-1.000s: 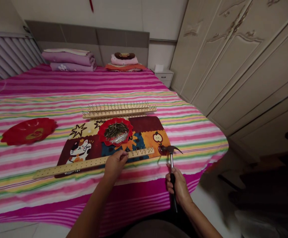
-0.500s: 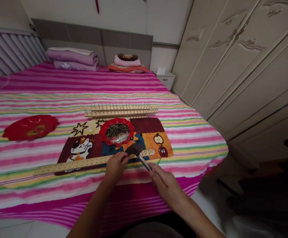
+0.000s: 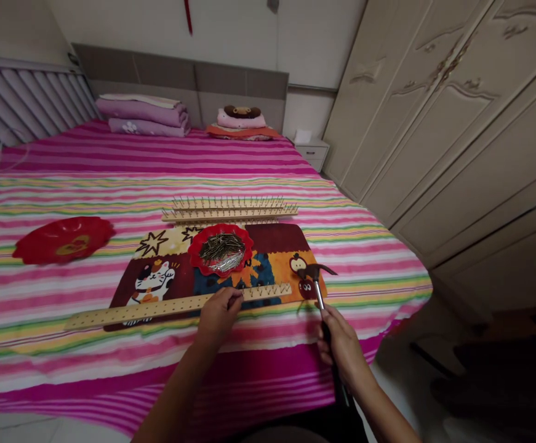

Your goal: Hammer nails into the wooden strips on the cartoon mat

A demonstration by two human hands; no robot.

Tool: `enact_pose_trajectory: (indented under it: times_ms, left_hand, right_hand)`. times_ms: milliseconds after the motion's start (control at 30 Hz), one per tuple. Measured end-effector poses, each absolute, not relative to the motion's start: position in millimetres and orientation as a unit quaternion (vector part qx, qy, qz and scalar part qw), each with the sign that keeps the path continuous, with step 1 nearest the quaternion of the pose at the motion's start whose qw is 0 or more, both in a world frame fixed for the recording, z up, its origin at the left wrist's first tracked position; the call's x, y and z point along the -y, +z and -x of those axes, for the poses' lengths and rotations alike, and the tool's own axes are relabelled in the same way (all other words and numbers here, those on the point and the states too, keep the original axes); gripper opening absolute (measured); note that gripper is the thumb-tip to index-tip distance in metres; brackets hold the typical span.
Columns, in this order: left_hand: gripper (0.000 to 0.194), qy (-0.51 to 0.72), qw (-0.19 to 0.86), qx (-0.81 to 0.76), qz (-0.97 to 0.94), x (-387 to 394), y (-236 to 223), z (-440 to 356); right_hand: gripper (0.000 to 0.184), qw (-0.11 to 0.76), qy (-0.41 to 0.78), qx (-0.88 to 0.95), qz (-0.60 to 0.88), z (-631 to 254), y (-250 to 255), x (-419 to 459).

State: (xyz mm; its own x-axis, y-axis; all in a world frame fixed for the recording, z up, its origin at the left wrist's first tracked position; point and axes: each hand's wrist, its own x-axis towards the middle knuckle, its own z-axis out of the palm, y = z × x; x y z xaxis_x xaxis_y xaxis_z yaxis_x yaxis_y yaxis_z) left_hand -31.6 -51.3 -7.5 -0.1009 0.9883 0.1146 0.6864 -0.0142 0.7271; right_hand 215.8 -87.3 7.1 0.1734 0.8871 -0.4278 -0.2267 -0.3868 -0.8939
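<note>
My right hand [image 3: 344,344] grips a claw hammer [image 3: 319,295] by its dark handle, its head raised over the right end of the mat. With closed fingertips, my left hand [image 3: 220,311] pinches what looks like a nail at the pale wooden strip [image 3: 157,309]. Upright nails stand in the strip to the right of my fingers; rows of bare holes run to the left. Behind it, a red scalloped dish [image 3: 194,252] holds many loose nails [image 3: 224,249]. The strip lies across a patterned mat [image 3: 272,237] with a cat and apples on it.
Several wooden strips [image 3: 231,214] full of upright nails lie behind the mat. A red tray [image 3: 64,240] rests at the left on the striped bedspread [image 3: 369,271]. Folded bedding [image 3: 143,117] sits by the headboard; a wardrobe [image 3: 415,123] stands at the right.
My right hand has carried the hammer to the right, away from my left fingers, and its head has turned upright. My left hand remains at the strip. The view has shifted slightly.
</note>
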Motion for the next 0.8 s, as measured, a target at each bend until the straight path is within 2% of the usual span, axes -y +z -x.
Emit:
enact_pose_trajectory:
  times_ms: [100,167,233,333,433,533,667,800]
  left_hand:
    - [0.018,0.334,0.204,-0.672,-0.629,46,2,42]
    - [0.02,0.316,0.143,-0.698,-0.626,35,13,50]
    - [0.021,0.256,0.073,-0.729,-0.631,19,26,57]
    - [0.024,0.137,0.03,-0.756,-0.639,-9,39,59]
    - [0.023,0.055,0.062,-0.776,-0.625,-32,42,55]
    - [0.02,0.037,0.099,-0.794,-0.599,-43,39,55]
    - [0.017,0.088,0.14,-0.783,-0.599,-45,33,63]
    - [0.016,0.209,0.213,-0.755,-0.584,-41,33,74]
  right_hand:
    - [0.035,0.496,0.625,0.191,0.572,-224,-18,87]
    - [0.035,0.511,0.629,0.181,0.558,-226,-31,90]
    - [0.037,0.522,0.623,0.19,0.552,-226,-39,93]
    - [0.041,0.525,0.619,0.199,0.549,-225,-44,94]
    - [0.042,0.524,0.624,0.193,0.547,-225,-45,92]
    - [0.041,0.525,0.621,0.195,0.549,-226,-45,92]
    - [0.041,0.523,0.618,0.201,0.551,-225,-46,91]
    - [0.039,0.525,0.621,0.202,0.546,-225,-47,91]
